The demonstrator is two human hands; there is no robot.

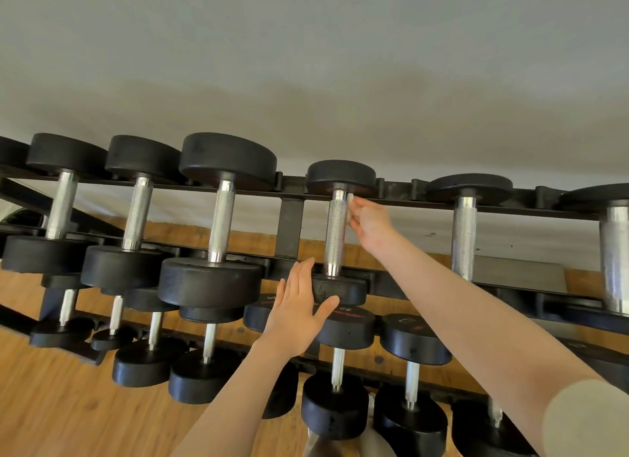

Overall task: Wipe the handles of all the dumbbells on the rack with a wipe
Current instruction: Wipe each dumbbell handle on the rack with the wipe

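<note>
A black rack [290, 223] holds rows of black dumbbells with knurled steel handles. My right hand [369, 223] pinches a small white wipe [350, 198] against the upper right side of the handle [335, 232] of the fourth top-row dumbbell, just under its far head [341, 176]. My left hand [299, 302] is flat with straight fingers, its thumb touching the near head [343, 288] of the same dumbbell. Most of the wipe is hidden by my fingers.
Three bigger dumbbells [221, 225] sit to the left on the top row, and two more [464, 232] to the right. Lower shelves carry several smaller dumbbells [343, 354]. Behind the rack is a pale wall; below is a wooden floor [68, 405].
</note>
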